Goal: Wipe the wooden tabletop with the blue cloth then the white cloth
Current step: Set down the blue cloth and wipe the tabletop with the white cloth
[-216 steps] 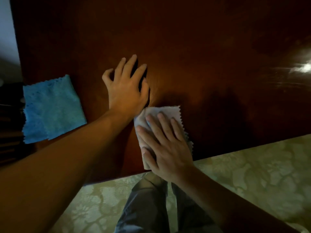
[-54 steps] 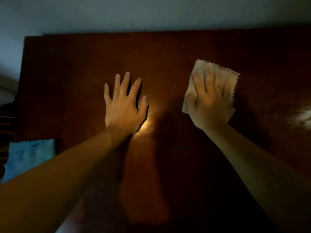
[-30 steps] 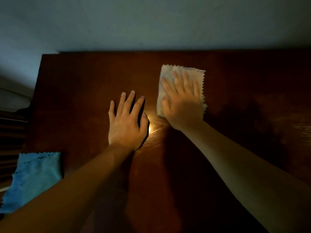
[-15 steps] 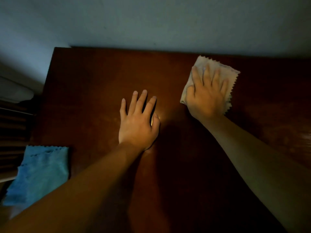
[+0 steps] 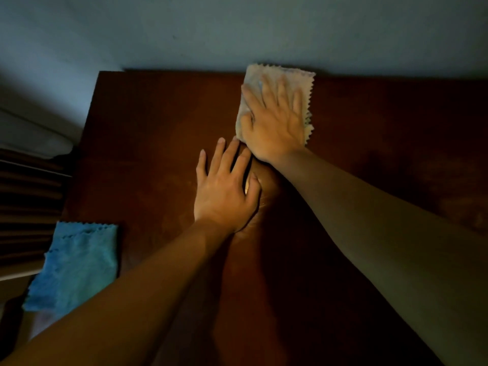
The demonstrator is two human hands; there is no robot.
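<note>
The dark wooden tabletop [image 5: 148, 143] fills the middle of the head view. My right hand [image 5: 274, 122] presses flat with straight fingers on the white cloth [image 5: 303, 77], which lies at the table's far edge against the wall. My left hand [image 5: 224, 188] rests flat on the bare wood just below and left of it, fingers spread, fingertips close to the right hand's wrist. The blue cloth [image 5: 76, 262] lies folded on the left edge of the table, partly hanging over it, untouched.
A pale wall [image 5: 237, 30] runs right behind the table's far edge. Dark slatted furniture [image 5: 26, 202] stands to the left of the table. Both forearms cross the near half of the tabletop.
My right hand has slid the white cloth left and farther away, up to the table's far edge. The left hand stays flat on the wood. The blue cloth has not moved.
</note>
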